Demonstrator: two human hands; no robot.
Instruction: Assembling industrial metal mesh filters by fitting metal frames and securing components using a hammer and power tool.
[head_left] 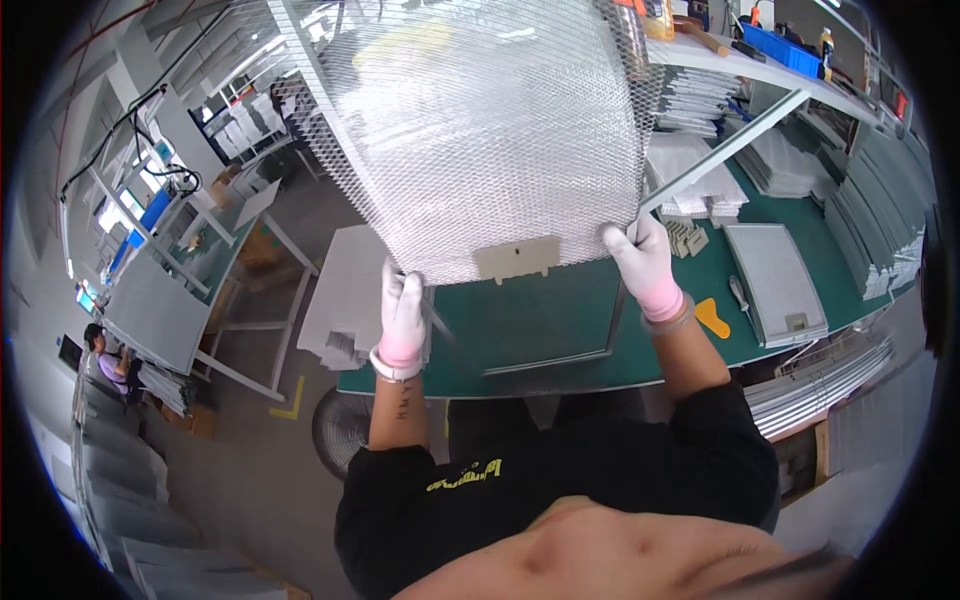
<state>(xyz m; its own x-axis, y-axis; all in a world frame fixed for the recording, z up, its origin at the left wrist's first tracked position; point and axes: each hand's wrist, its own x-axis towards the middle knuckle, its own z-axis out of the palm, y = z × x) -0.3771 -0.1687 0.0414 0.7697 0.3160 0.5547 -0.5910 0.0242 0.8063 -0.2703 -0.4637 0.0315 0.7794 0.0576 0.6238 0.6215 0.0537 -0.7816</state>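
Both hands, in white gloves with pink cuffs, hold up a large silvery metal mesh sheet (500, 160) over the bench. My left hand (403, 308) pinches its near left corner. At the near right corner, my right hand (643, 262) grips the sheet with the thumb on top. A small beige plate (517, 259) sits at the middle of the sheet's near edge. Below the sheet, a thin rectangular metal frame (548, 365) lies on the green bench top (460, 300); the sheet hides its far part.
On the bench to the right are a finished-looking mesh filter panel (775, 280), a screwdriver (739, 294) and a yellow-orange piece (712, 318). Stacked panels (875, 215) stand farther right. White sheets (345, 290) are piled at left, above a floor fan (340, 430). A person (112, 365) sits far left.
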